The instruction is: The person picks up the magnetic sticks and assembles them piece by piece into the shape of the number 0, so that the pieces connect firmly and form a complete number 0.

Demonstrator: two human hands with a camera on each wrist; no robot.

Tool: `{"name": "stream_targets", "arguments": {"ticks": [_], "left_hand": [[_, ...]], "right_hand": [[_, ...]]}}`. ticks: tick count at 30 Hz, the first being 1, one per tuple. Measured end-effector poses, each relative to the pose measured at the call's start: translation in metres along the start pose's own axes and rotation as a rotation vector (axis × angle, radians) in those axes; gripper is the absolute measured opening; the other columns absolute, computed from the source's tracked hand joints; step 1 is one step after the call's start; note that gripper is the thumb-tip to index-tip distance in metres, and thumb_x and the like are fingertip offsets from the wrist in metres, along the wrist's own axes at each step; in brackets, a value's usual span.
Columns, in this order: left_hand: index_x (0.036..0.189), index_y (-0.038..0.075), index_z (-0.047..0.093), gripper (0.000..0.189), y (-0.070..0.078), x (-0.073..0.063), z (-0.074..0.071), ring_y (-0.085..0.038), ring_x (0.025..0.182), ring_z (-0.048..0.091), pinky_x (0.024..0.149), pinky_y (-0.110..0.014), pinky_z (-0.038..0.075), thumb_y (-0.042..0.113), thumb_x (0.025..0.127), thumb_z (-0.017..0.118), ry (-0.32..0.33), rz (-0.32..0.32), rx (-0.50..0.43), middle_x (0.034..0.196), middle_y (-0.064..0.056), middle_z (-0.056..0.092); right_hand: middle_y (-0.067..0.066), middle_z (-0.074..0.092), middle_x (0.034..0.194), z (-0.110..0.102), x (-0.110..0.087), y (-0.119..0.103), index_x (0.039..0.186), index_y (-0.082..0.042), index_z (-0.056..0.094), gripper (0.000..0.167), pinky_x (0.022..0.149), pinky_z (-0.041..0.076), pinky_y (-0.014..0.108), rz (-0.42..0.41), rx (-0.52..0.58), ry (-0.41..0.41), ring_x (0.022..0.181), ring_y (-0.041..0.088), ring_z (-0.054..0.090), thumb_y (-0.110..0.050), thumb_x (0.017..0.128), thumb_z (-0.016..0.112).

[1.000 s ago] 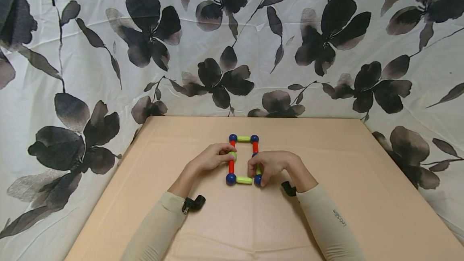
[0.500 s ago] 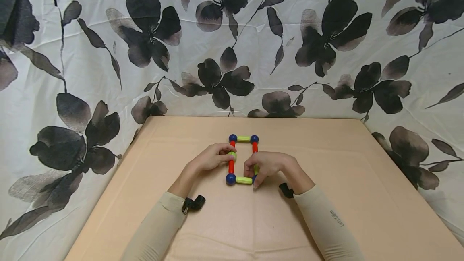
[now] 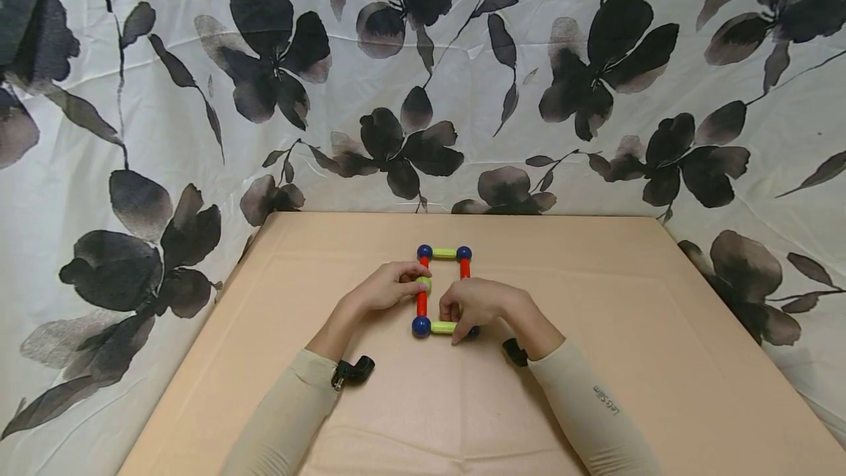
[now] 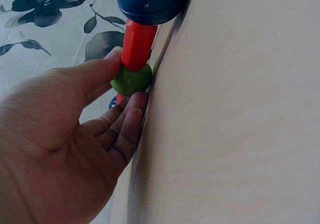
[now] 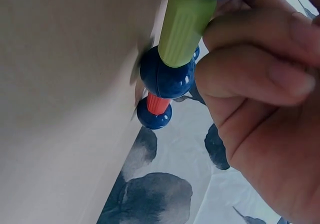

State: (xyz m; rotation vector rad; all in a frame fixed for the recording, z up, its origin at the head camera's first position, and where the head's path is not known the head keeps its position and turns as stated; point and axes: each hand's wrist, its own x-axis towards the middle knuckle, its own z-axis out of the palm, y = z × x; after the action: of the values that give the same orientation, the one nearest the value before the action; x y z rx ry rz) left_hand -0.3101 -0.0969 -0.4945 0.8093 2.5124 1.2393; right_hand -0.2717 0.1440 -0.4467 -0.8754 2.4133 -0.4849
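A rectangle of magnetic building rods and balls lies in the middle of the table. My left hand (image 3: 390,286) pinches the green ball (image 4: 131,80) midway along its left side, between red rods (image 3: 421,305). My right hand (image 3: 485,303) bends over the near right corner with curled fingers. Its fingertips pinch the near lime rod (image 3: 443,327) by its right end, beside the blue corner ball (image 3: 473,332). The right side's lime rod (image 5: 185,28) and middle blue ball (image 5: 167,76) show in the right wrist view; in the head view the hand covers them.
At the far side of the rectangle, a lime rod (image 3: 444,253) joins two blue balls (image 3: 425,251). The tan table (image 3: 581,270) ends against a floral cloth (image 3: 496,79). Each wrist wears a black camera (image 3: 357,371).
My right hand has slid left over the near right corner, its fingertips passing from the blue corner ball to the near lime rod's end. My left hand has stayed on the green ball.
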Motion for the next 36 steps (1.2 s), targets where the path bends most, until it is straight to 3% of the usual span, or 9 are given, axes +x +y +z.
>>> {"name": "stream_targets", "arguments": {"ticks": [5, 11, 17, 21, 24, 27, 32, 36], "left_hand": [[0.128, 0.016, 0.07, 0.029, 0.001, -0.001, 0.0, -0.02, 0.089, 0.059, 0.075, -0.03, 0.048, 0.03, 0.102, 0.069, -0.003, 0.0, 0.004, 0.106, 0.001, 0.069], [0.128, 0.018, 0.071, 0.03, 0.0, -0.002, 0.001, -0.021, 0.092, 0.059, 0.077, -0.032, 0.049, 0.032, 0.101, 0.069, 0.004, -0.003, 0.01, 0.109, 0.001, 0.069], [0.129, 0.018, 0.071, 0.031, 0.0, -0.002, 0.002, -0.021, 0.09, 0.059, 0.075, -0.032, 0.049, 0.031, 0.101, 0.07, 0.008, -0.002, 0.001, 0.108, 0.0, 0.068], [0.13, 0.018, 0.071, 0.033, -0.001, -0.001, 0.001, -0.021, 0.09, 0.061, 0.074, -0.032, 0.05, 0.031, 0.101, 0.071, 0.011, -0.003, -0.011, 0.109, 0.001, 0.07], [0.133, 0.017, 0.07, 0.036, -0.004, -0.001, 0.0, -0.02, 0.091, 0.062, 0.074, -0.032, 0.052, 0.033, 0.101, 0.07, 0.008, -0.006, -0.032, 0.111, 0.0, 0.071], [0.136, 0.016, 0.069, 0.038, -0.006, -0.001, -0.002, -0.021, 0.091, 0.063, 0.074, -0.031, 0.053, 0.034, 0.102, 0.068, 0.008, -0.004, -0.055, 0.112, -0.003, 0.072], [0.137, 0.015, 0.068, 0.038, -0.008, -0.001, -0.003, -0.02, 0.089, 0.064, 0.071, -0.029, 0.053, 0.032, 0.103, 0.067, 0.002, -0.01, -0.089, 0.113, -0.004, 0.071], [0.138, 0.014, 0.067, 0.036, -0.008, 0.0, -0.003, -0.02, 0.087, 0.063, 0.07, -0.028, 0.052, 0.028, 0.105, 0.064, -0.016, -0.016, -0.109, 0.114, -0.005, 0.07]], "right_hand": [[-0.003, 0.069, 0.09, -0.003, -0.004, 0.003, 0.101, -0.019, 0.074, 0.028, 0.076, 0.052, 0.032, -0.023, 0.046, -0.022, 0.081, 0.014, 0.06, -0.023, 0.08, 0.092], [-0.001, 0.071, 0.102, -0.009, -0.012, 0.011, 0.109, -0.023, 0.073, 0.039, 0.085, 0.053, 0.036, -0.018, 0.108, -0.06, 0.094, 0.018, 0.063, -0.016, 0.077, 0.094], [-0.001, 0.071, 0.103, -0.012, -0.012, 0.018, 0.112, -0.02, 0.073, 0.032, 0.087, 0.052, 0.037, -0.048, 0.164, -0.041, 0.097, 0.02, 0.063, -0.018, 0.084, 0.089], [0.0, 0.069, 0.097, -0.02, -0.012, 0.027, 0.115, -0.013, 0.074, 0.024, 0.083, 0.049, 0.038, -0.078, 0.194, 0.148, 0.095, 0.024, 0.06, -0.023, 0.094, 0.079], [0.005, 0.066, 0.095, -0.025, -0.013, 0.038, 0.119, -0.009, 0.073, 0.025, 0.076, 0.05, 0.036, -0.032, 0.239, 0.335, 0.087, 0.025, 0.058, -0.025, 0.1, 0.071], [0.01, 0.066, 0.096, -0.026, -0.014, 0.049, 0.125, -0.008, 0.073, 0.029, 0.069, 0.049, 0.033, 0.041, 0.317, 0.413, 0.082, 0.027, 0.058, -0.024, 0.102, 0.068], [0.012, 0.066, 0.092, -0.022, -0.011, 0.063, 0.129, -0.01, 0.073, 0.034, 0.064, 0.045, 0.03, 0.074, 0.391, 0.348, 0.075, 0.033, 0.059, -0.026, 0.099, 0.072], [0.01, 0.068, 0.102, -0.018, -0.006, 0.068, 0.133, -0.008, 0.07, 0.039, 0.063, 0.048, 0.03, 0.054, 0.441, 0.284, 0.068, 0.029, 0.06, -0.025, 0.099, 0.073]]}}
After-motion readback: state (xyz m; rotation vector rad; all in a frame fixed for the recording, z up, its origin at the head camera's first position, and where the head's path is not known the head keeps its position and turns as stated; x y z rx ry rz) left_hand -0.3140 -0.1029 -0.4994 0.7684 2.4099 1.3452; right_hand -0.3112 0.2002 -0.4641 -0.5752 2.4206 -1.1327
